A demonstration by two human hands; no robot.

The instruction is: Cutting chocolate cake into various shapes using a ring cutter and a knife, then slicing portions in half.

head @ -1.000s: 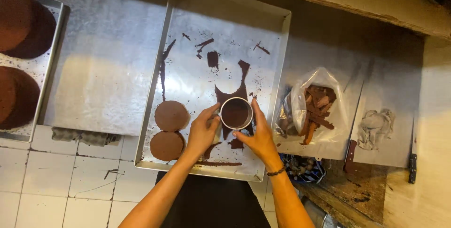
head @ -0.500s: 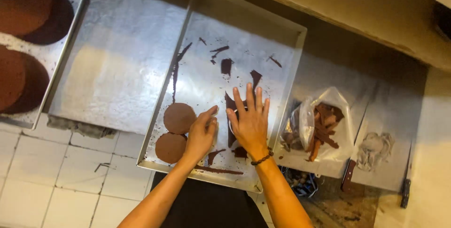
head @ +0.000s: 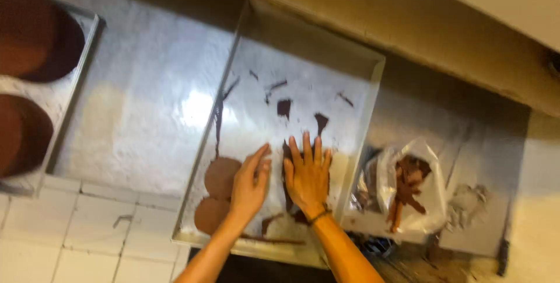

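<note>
While both hands (head: 280, 181) press flat, fingers point up the tray (head: 303, 55).

I am in a baking kitchen: a metal-topped table (head: 146, 114) carries a large steel baking tray (head: 361, 67) smeared with chocolate cake scraps, another tray (head: 81, 44) of round brown cakes (head: 35, 38), and white tiles (head: 70, 242) line the front.

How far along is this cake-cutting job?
Two small brown rounds already lie cut in the metal tray. Right hand presses flat on the remaining dark sheet, left hand beside it. Only scraps remain there; large cakes sit far left.
</note>
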